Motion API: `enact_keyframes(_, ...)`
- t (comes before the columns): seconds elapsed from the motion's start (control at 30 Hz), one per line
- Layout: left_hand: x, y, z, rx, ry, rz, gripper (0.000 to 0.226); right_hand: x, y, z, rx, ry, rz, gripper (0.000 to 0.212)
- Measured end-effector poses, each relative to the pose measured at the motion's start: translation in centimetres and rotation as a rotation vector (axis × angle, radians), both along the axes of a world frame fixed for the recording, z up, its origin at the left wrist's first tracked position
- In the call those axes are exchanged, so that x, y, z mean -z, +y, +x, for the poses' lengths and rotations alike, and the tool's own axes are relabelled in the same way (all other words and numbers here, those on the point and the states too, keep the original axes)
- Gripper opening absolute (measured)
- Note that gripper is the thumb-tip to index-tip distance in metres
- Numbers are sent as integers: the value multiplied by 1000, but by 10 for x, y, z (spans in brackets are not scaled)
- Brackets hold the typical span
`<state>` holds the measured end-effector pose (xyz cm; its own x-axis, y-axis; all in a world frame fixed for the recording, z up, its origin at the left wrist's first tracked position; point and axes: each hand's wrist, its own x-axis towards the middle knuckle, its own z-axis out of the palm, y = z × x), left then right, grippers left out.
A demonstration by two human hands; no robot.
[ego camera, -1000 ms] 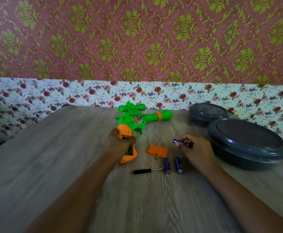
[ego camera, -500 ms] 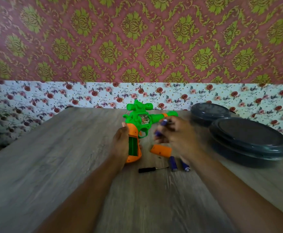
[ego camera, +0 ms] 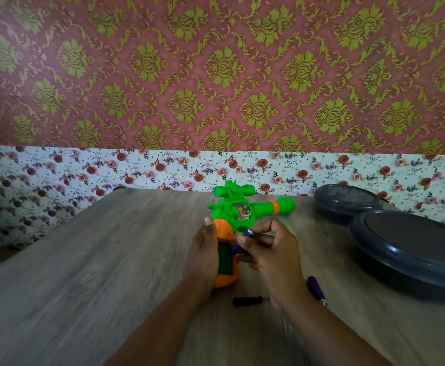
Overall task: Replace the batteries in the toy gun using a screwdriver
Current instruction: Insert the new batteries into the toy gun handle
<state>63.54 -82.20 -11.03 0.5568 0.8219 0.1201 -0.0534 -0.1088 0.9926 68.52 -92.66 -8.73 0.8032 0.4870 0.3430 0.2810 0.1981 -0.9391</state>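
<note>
My left hand (ego camera: 202,249) grips the green-and-orange plastic toy gun's (ego camera: 238,210) handle; my right hand's (ego camera: 271,249) fingers (ego camera: 245,243) pinch a purple cylindrical battery (ego camera: 247,235) at its open compartment.

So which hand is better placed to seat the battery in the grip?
Right. The right hand already pinches the battery beside the open grip of the toy gun, which the left hand holds.

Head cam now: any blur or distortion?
Head view: motion blur smears the table grain and softens the right hand, its battery and the screwdriver; wide-angle lens bows the wallpaper border; lighting soft, no hard glare.
</note>
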Motion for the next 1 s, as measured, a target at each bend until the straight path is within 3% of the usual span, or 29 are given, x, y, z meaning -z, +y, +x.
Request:
enact_keyframes(0.13,-3,-3,-3,-12,9,1,69,7,5,0,103,-270,-143,31)
enact_keyframes(0.23,-6,-5,-7,-20,30,31,62,14,8,-1,145,-473,-252,29)
enact_keyframes(0.33,-7,-6,-8,-20,27,66,61,17,7,0,145,-661,-349,11)
enact_keyframes(0.4,-5,-6,-7,-5,0,45,59,19,6,2,112,-734,-408,19)
enact_keyframes(0.5,-5,-7,-7,2,-24,45,48,17,3,0,33,-768,-442,35)
enact_keyframes(0.67,-4,-6,-8,31,-51,45,45,14,2,1,-2,-816,-480,34)
enact_keyframes(0.77,-3,-6,-8,55,-50,39,46,14,3,1,1,-837,-518,46)
enact_keyframes(0.9,-2,-4,-8,41,-33,56,48,17,0,-3,-32,-914,-645,25)
enact_keyframes(1.0,-3,-5,-9,15,-17,60,52,14,-1,-4,-49,-902,-677,24)
